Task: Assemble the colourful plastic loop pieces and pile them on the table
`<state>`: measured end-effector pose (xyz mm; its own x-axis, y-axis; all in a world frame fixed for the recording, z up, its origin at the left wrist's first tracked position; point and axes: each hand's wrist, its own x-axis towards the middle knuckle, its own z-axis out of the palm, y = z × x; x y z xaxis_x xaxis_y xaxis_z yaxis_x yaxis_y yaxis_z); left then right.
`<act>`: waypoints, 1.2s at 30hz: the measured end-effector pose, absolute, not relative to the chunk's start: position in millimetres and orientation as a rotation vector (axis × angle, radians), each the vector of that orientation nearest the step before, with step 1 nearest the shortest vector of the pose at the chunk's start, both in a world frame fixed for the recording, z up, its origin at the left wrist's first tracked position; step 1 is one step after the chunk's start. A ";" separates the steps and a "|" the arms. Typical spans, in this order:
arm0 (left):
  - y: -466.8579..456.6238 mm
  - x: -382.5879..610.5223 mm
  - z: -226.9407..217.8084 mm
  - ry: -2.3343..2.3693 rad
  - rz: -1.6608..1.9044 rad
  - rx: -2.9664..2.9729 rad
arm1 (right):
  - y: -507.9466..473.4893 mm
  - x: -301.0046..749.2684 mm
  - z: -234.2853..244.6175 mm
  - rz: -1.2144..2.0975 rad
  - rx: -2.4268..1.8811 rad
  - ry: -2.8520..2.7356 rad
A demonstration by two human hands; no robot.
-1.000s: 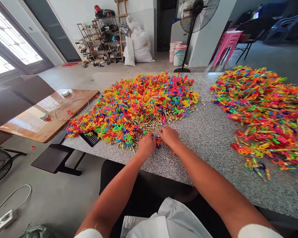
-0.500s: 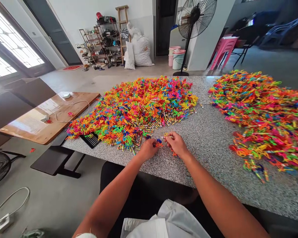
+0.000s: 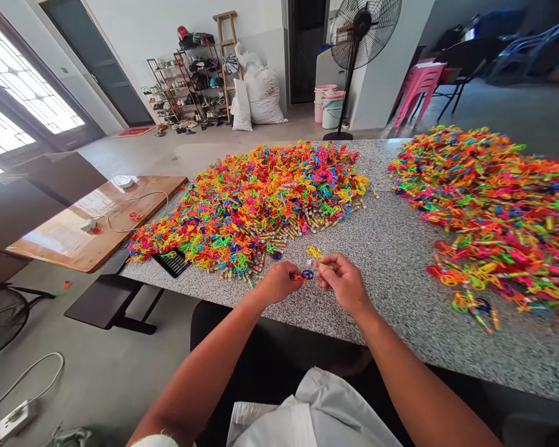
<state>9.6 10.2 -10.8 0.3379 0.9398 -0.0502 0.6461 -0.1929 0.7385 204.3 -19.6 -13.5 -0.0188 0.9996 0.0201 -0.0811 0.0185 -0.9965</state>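
Observation:
My left hand [image 3: 282,282] is closed, thumb and fingers pinching small looped plastic pieces. A dark blue one [image 3: 307,274] and a bit of orange stick out to the right of its fingertips. Close beside it, my right hand [image 3: 345,282] is closed in a pinch on a small thin stick with a pale end [image 3: 311,262], mostly covered by the fingers. Just beyond these fingertips a yellow looped plastic piece [image 3: 313,251] lies on the speckled stone table [image 3: 382,248]. A large heap of colourful plastic pieces and patterned sticks [image 3: 261,198] spreads in front of both hands.
Another big heap of similar pieces [image 3: 494,211] covers the table's right side. A black slotted tray [image 3: 173,264] is partly under the left heap. A lower wooden table [image 3: 97,217] stands at left, and a standing fan [image 3: 363,28] rises behind the table.
The yellow piece, by my right fingers before, now lies apart on the table. My right hand has moved slightly right and nearer me. The orange piece under it no longer shows.

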 end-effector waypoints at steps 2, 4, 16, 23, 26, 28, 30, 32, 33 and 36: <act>8.9 10.7 -4.4 1.380 0.542 1.962 | -21.3 203.7 -11.1 1.278 -1.170 -1.292; 8.5 9.9 2.3 1.387 0.554 1.913 | -22.4 203.0 -13.5 1.328 -1.233 -1.282; 5.4 -1.2 4.3 0.968 0.579 1.500 | -20.3 213.5 -13.1 1.735 -1.083 -0.747; 5.5 -1.8 8.9 0.816 0.485 1.618 | -19.3 217.2 -16.4 1.953 -1.110 -0.646; 4.6 -1.0 10.0 0.812 0.458 1.654 | -20.3 219.0 -15.5 1.993 -1.089 -0.651; 3.5 0.0 11.1 0.807 0.445 1.657 | -21.7 219.7 -15.2 1.986 -1.069 -0.694; 2.2 1.3 12.9 0.806 0.431 1.650 | -24.3 220.2 -16.1 1.952 -1.043 -0.761; 1.1 2.6 14.8 0.816 0.421 1.654 | -28.2 220.4 -18.2 1.891 -1.019 -0.849; 0.8 3.1 15.6 0.821 0.420 1.660 | -30.5 220.5 -19.6 1.851 -1.010 -0.897; 0.7 3.7 15.3 0.836 0.411 1.691 | -37.8 220.9 -23.6 1.715 -1.000 -1.049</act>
